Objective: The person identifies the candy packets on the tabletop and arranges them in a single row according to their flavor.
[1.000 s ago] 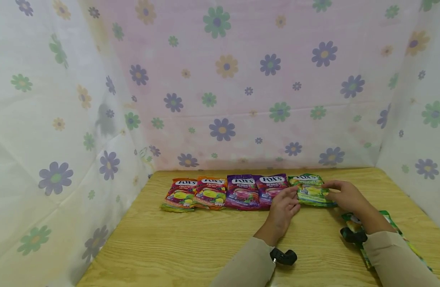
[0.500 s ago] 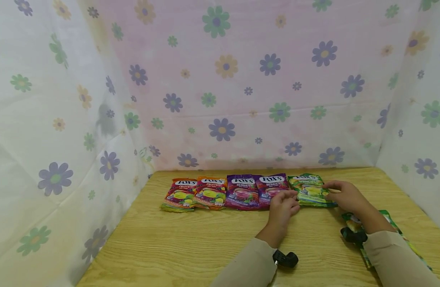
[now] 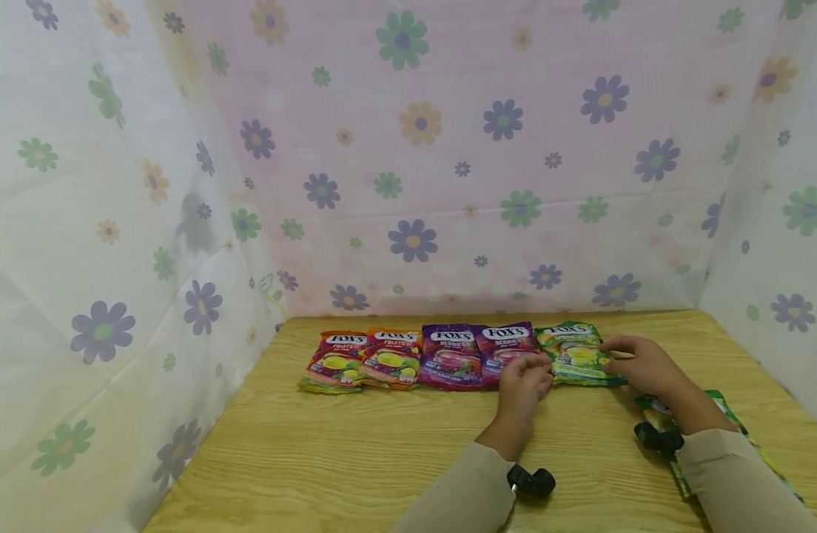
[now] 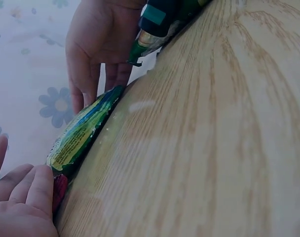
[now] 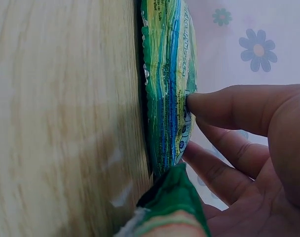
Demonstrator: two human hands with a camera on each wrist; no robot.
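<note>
A green Fox's candy bag (image 3: 571, 357) lies flat at the right end of a row on the table. My right hand (image 3: 651, 369) pinches its right edge; in the right wrist view the thumb (image 5: 229, 106) presses on the bag's face and the fingers reach its side. My left hand (image 3: 523, 392) rests at the bag's lower left corner, over part of a purple berries bag (image 3: 505, 344), its fingers loosely bent. In the left wrist view the left fingers (image 4: 34, 190) lie beside the end of the green bag (image 4: 83, 131).
Left along the row lie another purple bag (image 3: 450, 359) and two red-orange fruits bags (image 3: 390, 360). Another green bag (image 3: 718, 403) lies partly hidden under the right forearm. Flowered cloth walls (image 3: 448, 185) bound the wooden table (image 3: 355, 459) behind and at both sides.
The left hand has drawn slightly down and left, its fingers bending more beside the green bag. The right hand stays at the bag's right edge. The row of bags has barely shifted.
</note>
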